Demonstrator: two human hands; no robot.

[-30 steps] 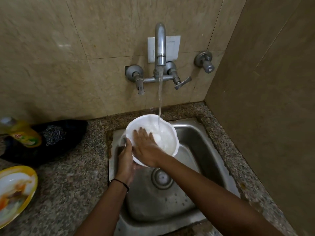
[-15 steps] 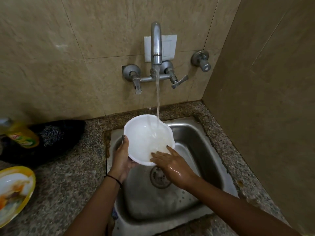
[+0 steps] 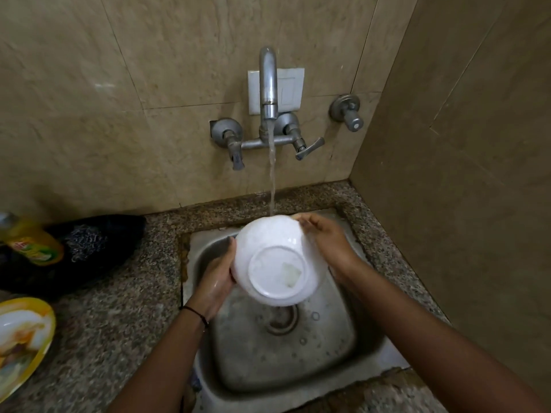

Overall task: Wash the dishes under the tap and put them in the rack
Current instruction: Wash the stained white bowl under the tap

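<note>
Facing beige wall tiles (image 3: 179, 70) in a corner, above a speckled granite counter (image 3: 119, 323) with a steel sink (image 3: 334, 362) sunk into it. Looking down on a white bowl (image 3: 268, 242), being held upside down over the sink, above and just behind the drain (image 3: 281, 321), with its base ring turned up toward the camera and a pale square label (image 3: 290, 274) sticking to the base.

Gripping the bowl's left side with the left hand (image 3: 216, 281), thumb lying along the bowl's wall, skin shining wet, a thin black band (image 3: 196, 314) circling the wrist. Clasping the far right edge with the right hand (image 3: 328, 242), fingers curling over the rim. Holding the two hands apart, one on each side, both clamped on the bowl.

Pouring down from the wall tap (image 3: 268, 84) as a steady stream of water (image 3: 272, 180) and striking the bowl's far edge, just beside the right hand's fingers.

Seeing, on the counter to the left and well apart from the sink, a yellow-rimmed plate (image 3: 21, 338) cut off by the frame's edge, a yellow bottle (image 3: 32, 242) leaning over, and a black cloth (image 3: 119, 234) with a steel scrubber (image 3: 83, 242) on it.
</note>
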